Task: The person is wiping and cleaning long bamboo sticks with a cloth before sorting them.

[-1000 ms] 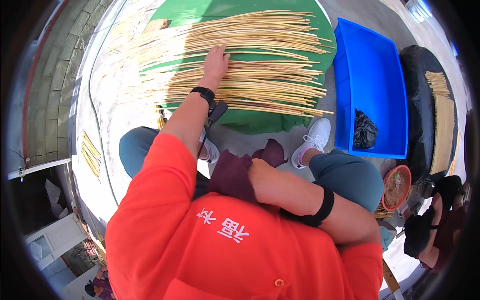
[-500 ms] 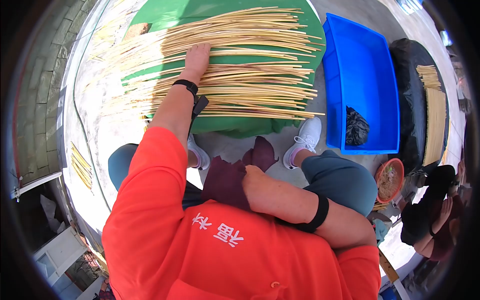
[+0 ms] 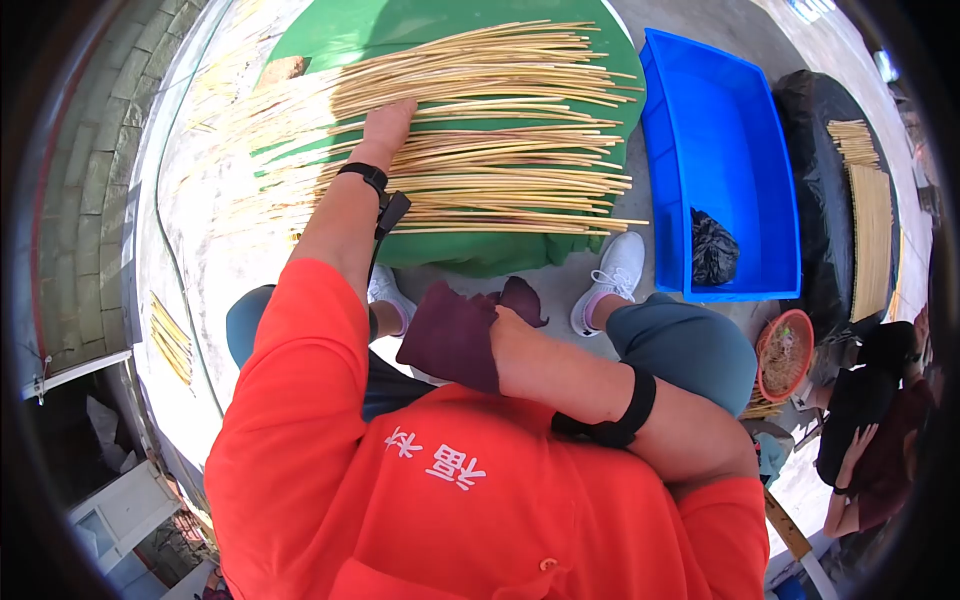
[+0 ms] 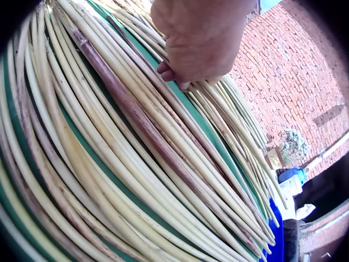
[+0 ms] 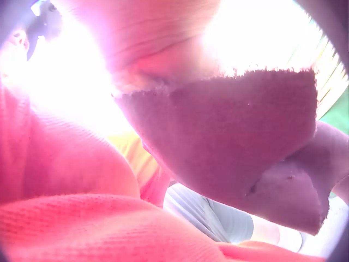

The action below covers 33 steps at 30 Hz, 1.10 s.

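Long pale stalks (image 3: 500, 140) lie side by side in rows across a green cloth (image 3: 560, 245), some with reddish-brown stretches. At the gap between the upper and lower rows, my left hand (image 3: 390, 125) is curled down on the stalks. The left wrist view shows the same hand (image 4: 202, 43) with fingertips tucked under and stalks running out from beneath it; the thumb is hidden. Close to the lap, my right hand (image 3: 508, 335) grips a maroon cloth (image 3: 450, 335). That cloth (image 5: 234, 131) hangs with a frayed edge in the right wrist view and covers the fingers.
A blue tub (image 3: 740, 150) with a black plastic bag (image 3: 714, 248) stands right of the green cloth. Beyond it is a black-covered surface (image 3: 800, 200) bearing cut stalks. A red basket (image 3: 785, 352) sits near the right knee. Another person (image 3: 865, 420) is at the far right.
My left hand, with fingers stretched over the stalks before, is now curled down on them. The right hand keeps hold of the maroon cloth. The head view has shifted slightly.
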Tool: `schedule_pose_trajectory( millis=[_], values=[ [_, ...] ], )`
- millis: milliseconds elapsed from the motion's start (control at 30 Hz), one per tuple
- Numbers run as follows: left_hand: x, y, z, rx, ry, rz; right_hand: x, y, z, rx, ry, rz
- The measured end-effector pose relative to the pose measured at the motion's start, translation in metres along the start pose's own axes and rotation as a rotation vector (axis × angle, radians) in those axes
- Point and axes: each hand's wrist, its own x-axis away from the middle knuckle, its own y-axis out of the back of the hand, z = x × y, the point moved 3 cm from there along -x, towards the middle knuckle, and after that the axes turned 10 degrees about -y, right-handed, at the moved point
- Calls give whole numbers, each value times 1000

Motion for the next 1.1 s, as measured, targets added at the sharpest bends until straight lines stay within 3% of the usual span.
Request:
schedule_pose_trajectory(
  millis=[133, 200, 267, 467, 600, 667, 767, 933, 1100],
  values=[
    [8, -10, 2, 9, -45, -42, -7, -13, 3, -45, 9, -56],
    [11, -13, 2, -11, -91, -169, -4, -20, -1, -29, -8, -105],
    [7, -15, 2, -14, -79, -118, 2, -4, 5, -7, 14, 79],
    [-3, -10, 3, 66, -41, -56, 6, -18, -5, 21, 84, -61],
    [-10, -17, 8, 72, -60, 25, 6, -18, -5, 168, 105, 50],
    [-13, -20, 12, 74, -66, 44, 7, -4, 1, 4, 128, -128],
    [-12, -18, 17, 106, -118, 56, 9, 15, 10, -61, 102, -191],
    [0, 4, 17, 305, -80, 71, -1, -11, -2, -36, 96, -95],
    [9, 17, 12, 198, -115, -9, 3, 10, 10, -60, 72, -101]
  ],
)
